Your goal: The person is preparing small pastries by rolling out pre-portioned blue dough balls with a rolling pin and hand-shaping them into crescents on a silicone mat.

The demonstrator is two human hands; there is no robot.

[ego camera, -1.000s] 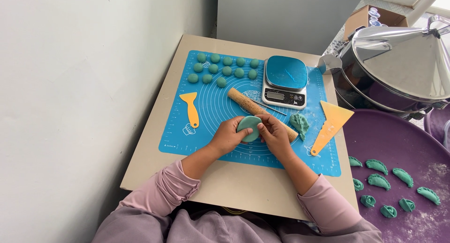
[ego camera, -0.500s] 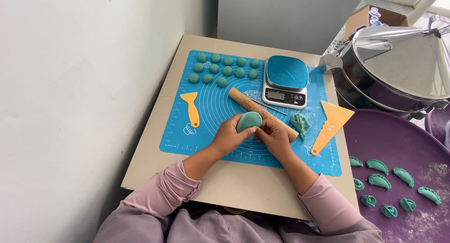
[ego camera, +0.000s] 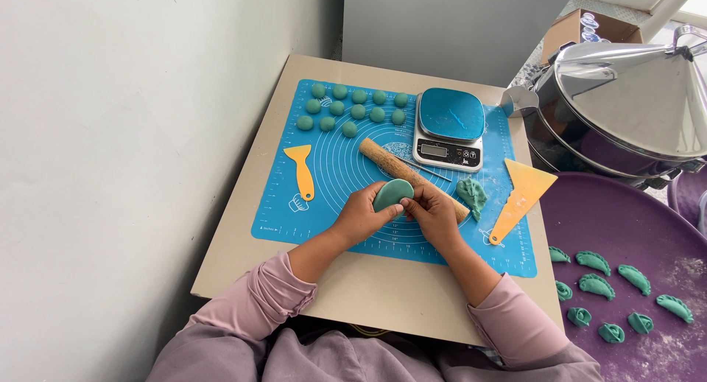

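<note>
hands: left hand (ego camera: pixel 362 218) and right hand (ego camera: pixel 433 214) both gripped the teal dough disc (ego camera: pixel 392 194) (above the blue mat (ego camera: pixel 331 168))
tip: pinching evenly would likely seal best
nearby: rolling pin (ego camera: pixel 383 159)

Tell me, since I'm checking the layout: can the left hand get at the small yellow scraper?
Probably yes: the small yellow scraper lies uncovered on the mat left of the left hand, though that hand holds a dough piece.

Small beige desk (ego camera: pixel 368 290) against a white wall, blue silicone baking mat (ego camera: pixel 294 216) lying flat on it, covering most of the top
</note>
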